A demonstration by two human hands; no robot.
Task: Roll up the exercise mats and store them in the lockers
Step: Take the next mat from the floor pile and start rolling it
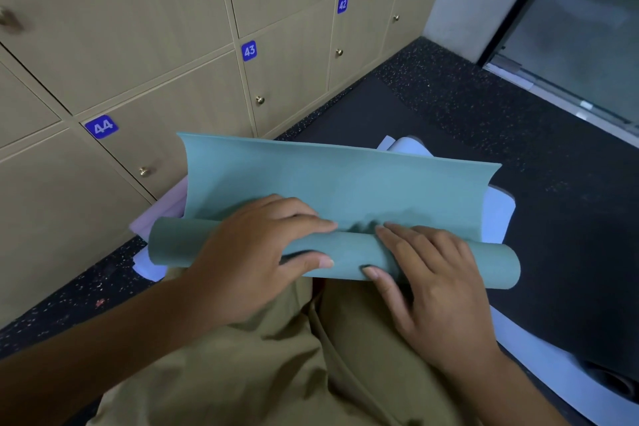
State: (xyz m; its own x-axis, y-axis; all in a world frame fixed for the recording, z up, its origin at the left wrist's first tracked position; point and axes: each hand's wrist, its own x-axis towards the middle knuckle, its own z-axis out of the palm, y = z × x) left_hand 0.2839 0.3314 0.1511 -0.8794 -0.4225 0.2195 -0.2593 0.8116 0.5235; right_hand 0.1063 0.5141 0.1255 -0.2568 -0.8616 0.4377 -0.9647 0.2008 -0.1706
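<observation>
A teal exercise mat [332, 180] lies across my lap, its near part wound into a roll [349, 256] and its far end curling upward. My left hand [249, 252] grips the roll left of centre, fingers over the top and thumb on the near side. My right hand [435, 284] grips the roll right of centre the same way. Beige lockers [173, 45] with blue number plates 41 to 44 and round knobs fill the wall at the left; all doors seen are closed.
Under the teal mat lie a pale lilac mat [498, 218] and a pink mat [162, 214]. A black mat [570, 287] covers the speckled dark floor [466, 97] at right. A glass door [587, 28] stands at the far right.
</observation>
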